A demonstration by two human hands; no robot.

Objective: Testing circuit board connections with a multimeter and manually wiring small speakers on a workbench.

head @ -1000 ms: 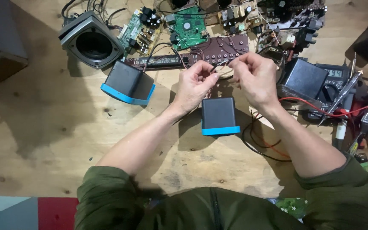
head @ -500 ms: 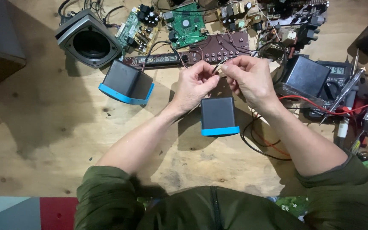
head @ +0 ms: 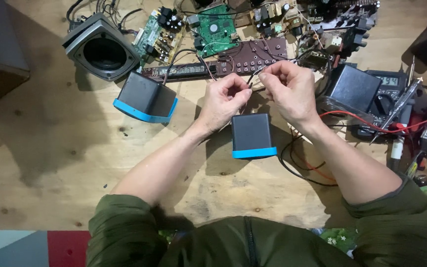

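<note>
Thin dark wires (head: 251, 84) were the centre of it all, pinched between both hands just above the small black cube speaker with the blue base (head: 253, 135), which sat on the pale wooden worktop (head: 50, 163) right under the wrists. The left hand (head: 225, 99) was curled nearly closed, thumb and forefinger nipping a wire end. The right hand (head: 288, 89) was closed to a pinch too, fingertips gripping the other strand, knuckles up. The two hands sat just beside each other, almost touching at the fingertips.

Out at nine o'clock from the hands, a second black cube speaker with a blue base (head: 145, 97) lay tilted on the worktop, apart from the first. At ten o'clock, further out, a grey square loudspeaker housing with a round dark opening (head: 101, 47) rested by the edge of the clutter. At twelve o'clock, a long brown circuit board (head: 253, 53) ran behind the hands, and beyond it a green circuit board (head: 217, 24) sat among loose components. At three o'clock stood a black boxy block (head: 353, 88), and past it a dark handheld meter with a small display (head: 390, 84). A red lead (head: 366, 118) trailed from the meter side toward the right wrist, and dark cable loops (head: 300, 165) lay at five o'clock by the forearm.
</note>
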